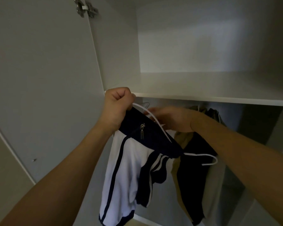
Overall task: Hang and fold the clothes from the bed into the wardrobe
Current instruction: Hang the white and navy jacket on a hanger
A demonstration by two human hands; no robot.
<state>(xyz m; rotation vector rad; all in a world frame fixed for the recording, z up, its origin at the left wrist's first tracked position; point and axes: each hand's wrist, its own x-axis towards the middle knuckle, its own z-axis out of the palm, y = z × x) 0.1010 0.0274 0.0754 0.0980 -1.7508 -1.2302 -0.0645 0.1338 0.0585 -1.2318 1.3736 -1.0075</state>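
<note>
My left hand [117,103] fists the hanger [155,121] and navy-and-white jacket [129,168] below the shelf's [203,99] front edge; my right hand's [171,119] fingers are blurred, grip unclear.

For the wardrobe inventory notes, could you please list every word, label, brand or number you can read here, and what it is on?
None can be read.
Navy and white jacket: no print visible; its metal zipper pull is too small and blurred to show any marking.
White hanger, dark and tan hanging clothes, shelf and door hinge: no text visible.
</note>
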